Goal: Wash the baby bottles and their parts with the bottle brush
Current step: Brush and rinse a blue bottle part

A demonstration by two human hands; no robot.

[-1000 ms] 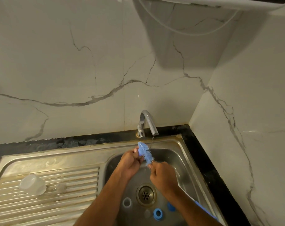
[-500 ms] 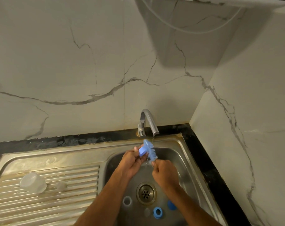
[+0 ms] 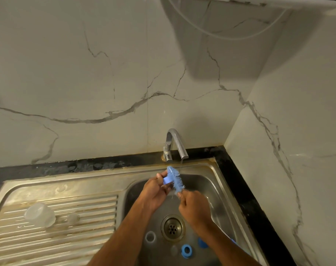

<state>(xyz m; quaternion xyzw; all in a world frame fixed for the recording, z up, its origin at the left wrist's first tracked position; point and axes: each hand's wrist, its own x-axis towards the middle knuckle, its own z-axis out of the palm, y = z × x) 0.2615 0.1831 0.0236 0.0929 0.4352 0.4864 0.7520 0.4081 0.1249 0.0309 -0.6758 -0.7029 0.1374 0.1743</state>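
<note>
Over the sink basin (image 3: 217, 191), my left hand (image 3: 154, 191) pinches a small blue bottle ring (image 3: 167, 180). My right hand (image 3: 194, 208) grips the handle of the blue bottle brush (image 3: 175, 178), whose bristles lie against the ring, just under the tap's thin stream. On the basin floor lie a clear ring (image 3: 150, 237), a blue ring (image 3: 186, 250), another blue part (image 3: 202, 243) and a small clear piece (image 3: 173, 249). A clear cap (image 3: 39, 217) and a clear teat (image 3: 73, 218) rest on the drainboard.
The steel tap (image 3: 175, 145) stands behind the basin with water trickling. The drain (image 3: 172, 228) sits mid-basin. The ridged drainboard (image 3: 53, 242) stretches left. Marble walls close in at the back and right, with a black counter strip (image 3: 240, 189) along them.
The brush head has slid back and forth against the blue ring, which now shows more in my left fingers. Both hands stay in place under the tap.
</note>
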